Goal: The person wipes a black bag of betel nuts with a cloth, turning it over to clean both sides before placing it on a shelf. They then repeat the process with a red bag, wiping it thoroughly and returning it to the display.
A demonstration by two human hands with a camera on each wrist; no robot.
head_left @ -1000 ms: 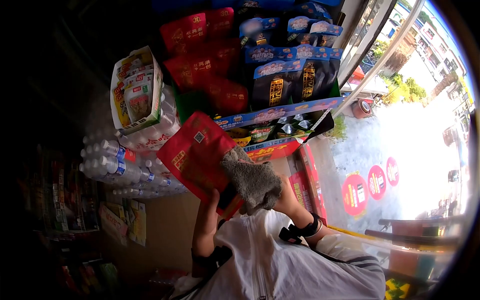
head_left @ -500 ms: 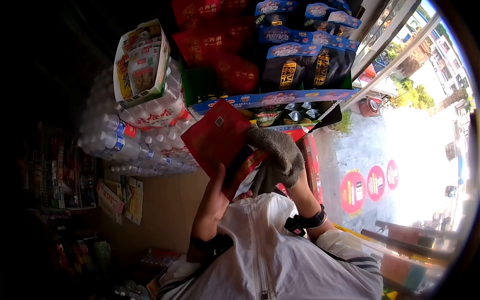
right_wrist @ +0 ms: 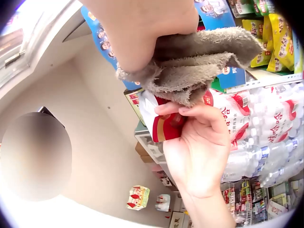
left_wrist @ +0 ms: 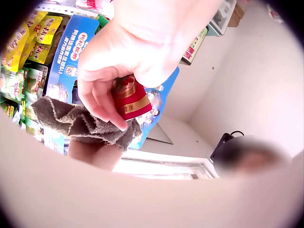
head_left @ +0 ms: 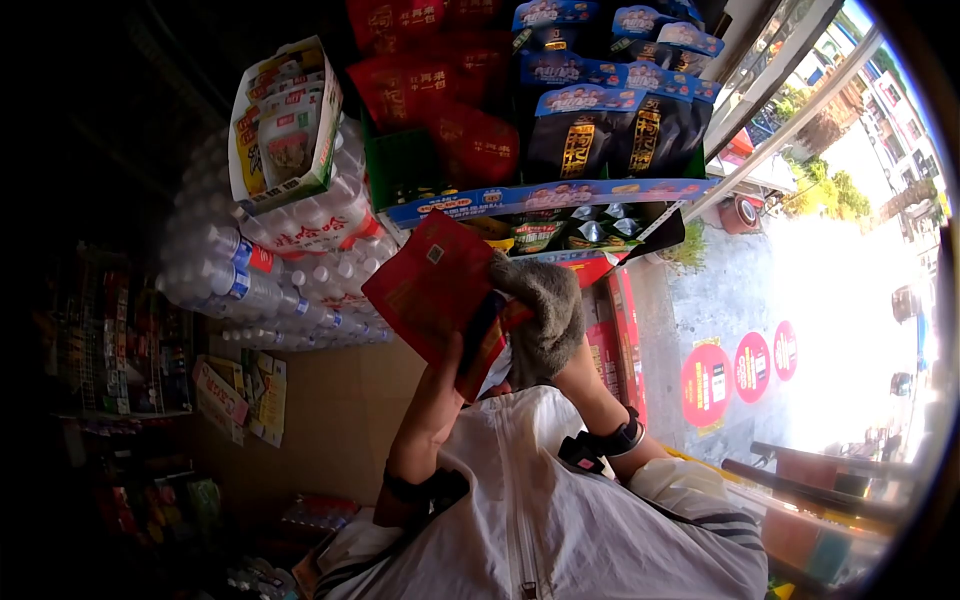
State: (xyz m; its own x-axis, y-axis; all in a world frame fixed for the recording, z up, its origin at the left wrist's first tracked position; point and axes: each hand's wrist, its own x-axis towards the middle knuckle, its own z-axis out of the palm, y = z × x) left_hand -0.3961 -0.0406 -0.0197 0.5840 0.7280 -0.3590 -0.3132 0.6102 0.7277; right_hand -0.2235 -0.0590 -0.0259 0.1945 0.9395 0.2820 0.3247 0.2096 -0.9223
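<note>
A red snack pouch (head_left: 425,290) with gold print is held tilted in front of the chest. My left hand (head_left: 436,395) grips its lower edge, thumb on the front and fingers curled behind. In the left wrist view, those fingers (left_wrist: 102,95) wrap round a red and gold corner of the pouch. A fluffy grey cloth (head_left: 550,315) lies against the pouch's right side. My right hand (right_wrist: 142,33) holds this cloth bunched up, and most of its fingers are hidden under the folds. The cloth sits right by the left fingertips in both wrist views.
Ahead stands a display box (head_left: 560,195) with red pouches (head_left: 475,145) and dark pouches (head_left: 570,135). Left of it, an open carton (head_left: 285,125) of snack packs rests on wrapped water bottles (head_left: 240,275). A doorway opens onto bright pavement (head_left: 740,300) at the right.
The pouch has shifted right in the head view and turned more edge-on. The cloth has gone from the pouch's front face to its right side, then moved slightly left. The view has tilted down.
</note>
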